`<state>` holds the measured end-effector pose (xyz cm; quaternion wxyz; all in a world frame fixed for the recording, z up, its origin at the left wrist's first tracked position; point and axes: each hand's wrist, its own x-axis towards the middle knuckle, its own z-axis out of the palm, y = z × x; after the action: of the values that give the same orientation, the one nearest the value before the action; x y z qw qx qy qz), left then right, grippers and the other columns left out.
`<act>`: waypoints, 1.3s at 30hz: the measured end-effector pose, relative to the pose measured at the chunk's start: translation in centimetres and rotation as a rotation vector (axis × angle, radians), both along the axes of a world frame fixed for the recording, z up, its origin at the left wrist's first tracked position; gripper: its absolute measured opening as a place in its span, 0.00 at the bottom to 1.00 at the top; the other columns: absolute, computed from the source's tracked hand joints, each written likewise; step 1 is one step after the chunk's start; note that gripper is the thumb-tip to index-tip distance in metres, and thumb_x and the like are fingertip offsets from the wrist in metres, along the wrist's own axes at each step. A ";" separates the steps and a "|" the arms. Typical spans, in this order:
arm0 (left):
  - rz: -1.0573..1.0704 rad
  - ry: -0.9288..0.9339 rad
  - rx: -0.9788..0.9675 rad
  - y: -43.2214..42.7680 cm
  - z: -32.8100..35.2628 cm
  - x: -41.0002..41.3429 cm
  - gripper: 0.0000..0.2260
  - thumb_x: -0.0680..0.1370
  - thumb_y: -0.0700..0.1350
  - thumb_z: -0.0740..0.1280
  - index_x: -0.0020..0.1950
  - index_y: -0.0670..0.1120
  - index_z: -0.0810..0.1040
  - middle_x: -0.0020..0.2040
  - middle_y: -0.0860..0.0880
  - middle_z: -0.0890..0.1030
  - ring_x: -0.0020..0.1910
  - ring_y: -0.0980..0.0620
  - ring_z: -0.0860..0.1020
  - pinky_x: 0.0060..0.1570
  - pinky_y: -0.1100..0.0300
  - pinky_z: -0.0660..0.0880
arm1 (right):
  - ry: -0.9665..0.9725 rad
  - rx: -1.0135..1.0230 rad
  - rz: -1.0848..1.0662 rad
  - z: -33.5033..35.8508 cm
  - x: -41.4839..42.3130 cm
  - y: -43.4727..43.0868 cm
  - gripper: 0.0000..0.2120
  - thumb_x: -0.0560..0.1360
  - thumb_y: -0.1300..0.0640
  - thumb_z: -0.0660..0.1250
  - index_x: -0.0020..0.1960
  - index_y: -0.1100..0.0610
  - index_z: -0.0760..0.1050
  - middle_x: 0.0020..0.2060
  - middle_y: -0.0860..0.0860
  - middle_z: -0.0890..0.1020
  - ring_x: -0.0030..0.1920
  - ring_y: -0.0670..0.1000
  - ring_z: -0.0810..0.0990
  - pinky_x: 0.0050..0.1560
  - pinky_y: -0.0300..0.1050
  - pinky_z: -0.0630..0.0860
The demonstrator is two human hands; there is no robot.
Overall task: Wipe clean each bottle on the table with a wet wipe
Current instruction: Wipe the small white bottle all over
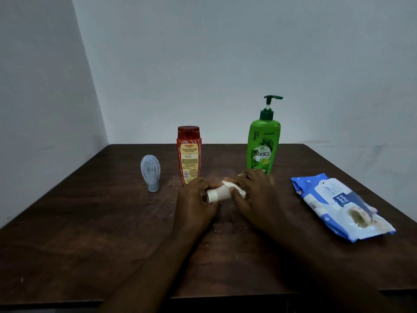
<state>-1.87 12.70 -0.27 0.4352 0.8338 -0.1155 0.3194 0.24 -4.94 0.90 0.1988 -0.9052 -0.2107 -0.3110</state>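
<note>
Both hands grip a small white bottle (wipe-wrapped) above the dark wooden table, pale walls behind.

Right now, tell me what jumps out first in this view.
The green pump bottle stands tallest, at the table's far edge, right of the red bottle. At centre, the left hand and right hand hold a small white bottle with a wipe.
</note>
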 end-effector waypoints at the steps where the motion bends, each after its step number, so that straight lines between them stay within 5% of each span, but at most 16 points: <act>1: -0.003 -0.039 0.010 0.0 0.2 -0.2 0.17 0.66 0.36 0.79 0.52 0.50 0.85 0.47 0.60 0.80 0.50 0.68 0.78 0.49 0.74 0.74 | -0.039 -0.029 0.008 0.1 -0.3 0.4 0.17 0.75 0.46 0.60 0.58 0.50 0.81 0.48 0.49 0.79 0.51 0.53 0.76 0.51 0.54 0.72; 4: 0.003 -0.114 0.030 0.1 0.6 -0.4 0.18 0.66 0.35 0.79 0.52 0.49 0.85 0.46 0.61 0.78 0.50 0.72 0.76 0.50 0.80 0.68 | -0.108 -0.039 0.004 0.3 -0.6 0.7 0.16 0.76 0.47 0.61 0.59 0.49 0.81 0.49 0.48 0.79 0.52 0.51 0.75 0.51 0.52 0.70; 11: 0.005 -0.165 0.008 -0.1 0.9 -0.5 0.19 0.66 0.32 0.78 0.53 0.49 0.85 0.48 0.59 0.80 0.50 0.71 0.76 0.51 0.78 0.70 | -0.023 0.065 -0.093 0.2 0.2 -0.8 0.19 0.76 0.43 0.55 0.54 0.48 0.82 0.45 0.47 0.78 0.50 0.52 0.75 0.50 0.48 0.64; 15: 0.017 -0.186 0.012 0.0 0.9 -0.6 0.19 0.67 0.32 0.78 0.54 0.49 0.85 0.50 0.59 0.80 0.53 0.72 0.75 0.53 0.77 0.70 | 0.078 0.283 -0.022 -0.2 1.0 -1.6 0.17 0.75 0.44 0.58 0.53 0.47 0.83 0.44 0.46 0.79 0.50 0.52 0.77 0.52 0.54 0.71; 17: 0.024 -0.186 0.009 0.0 0.9 -0.5 0.20 0.67 0.32 0.78 0.54 0.50 0.84 0.51 0.59 0.79 0.54 0.72 0.75 0.54 0.77 0.71 | 0.181 0.432 0.027 -0.1 0.9 -1.7 0.14 0.76 0.48 0.62 0.54 0.48 0.83 0.45 0.46 0.81 0.50 0.49 0.78 0.53 0.50 0.73; 19: 0.023 -0.190 -0.013 0.1 0.9 -0.5 0.20 0.67 0.33 0.78 0.55 0.50 0.84 0.51 0.60 0.79 0.54 0.69 0.76 0.55 0.71 0.76 | 0.346 0.593 0.059 0.1 0.8 -1.7 0.10 0.79 0.53 0.64 0.53 0.47 0.84 0.44 0.46 0.83 0.47 0.46 0.79 0.48 0.42 0.73; 23: 0.018 -0.186 -0.041 0.2 0.8 -0.5 0.19 0.67 0.34 0.79 0.54 0.50 0.83 0.51 0.61 0.80 0.55 0.65 0.78 0.55 0.64 0.79 | 0.638 0.936 0.159 0.1 1.3 -1.5 0.10 0.78 0.53 0.65 0.48 0.44 0.85 0.41 0.54 0.85 0.39 0.52 0.81 0.41 0.48 0.75; 26: 0.022 -0.137 -0.049 0.3 0.7 -0.3 0.19 0.66 0.37 0.80 0.53 0.51 0.83 0.50 0.62 0.79 0.54 0.65 0.78 0.52 0.65 0.79 | 0.589 0.937 0.163 -0.2 1.6 -1.6 0.11 0.71 0.45 0.66 0.51 0.43 0.83 0.47 0.51 0.85 0.49 0.54 0.82 0.50 0.55 0.78; 28: 0.022 -0.102 -0.053 0.3 0.6 -0.3 0.20 0.65 0.40 0.82 0.54 0.52 0.83 0.49 0.63 0.79 0.53 0.67 0.78 0.50 0.69 0.77 | 0.454 0.827 0.185 0.0 1.2 -1.9 0.11 0.75 0.47 0.66 0.55 0.42 0.82 0.52 0.47 0.83 0.55 0.47 0.80 0.58 0.47 0.76; 32: 0.017 -0.017 -0.069 0.3 0.4 -0.2 0.22 0.65 0.44 0.82 0.56 0.52 0.82 0.50 0.64 0.78 0.51 0.71 0.76 0.47 0.75 0.74 | 0.166 0.564 0.210 0.9 0.3 -2.0 0.13 0.81 0.57 0.65 0.64 0.49 0.80 0.56 0.48 0.80 0.58 0.39 0.77 0.57 0.29 0.70; 39: -0.127 0.124 -0.317 -0.1 0.7 -0.2 0.21 0.66 0.43 0.81 0.57 0.52 0.82 0.49 0.65 0.80 0.51 0.72 0.78 0.44 0.73 0.77 | 0.206 0.787 0.229 1.0 0.2 -1.7 0.11 0.80 0.55 0.67 0.60 0.45 0.81 0.57 0.43 0.82 0.59 0.39 0.79 0.59 0.39 0.76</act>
<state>-2.02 12.61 0.43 0.5865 0.7640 -0.0891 0.2537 0.45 -6.64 1.94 0.5826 -0.7573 -0.1541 -0.2514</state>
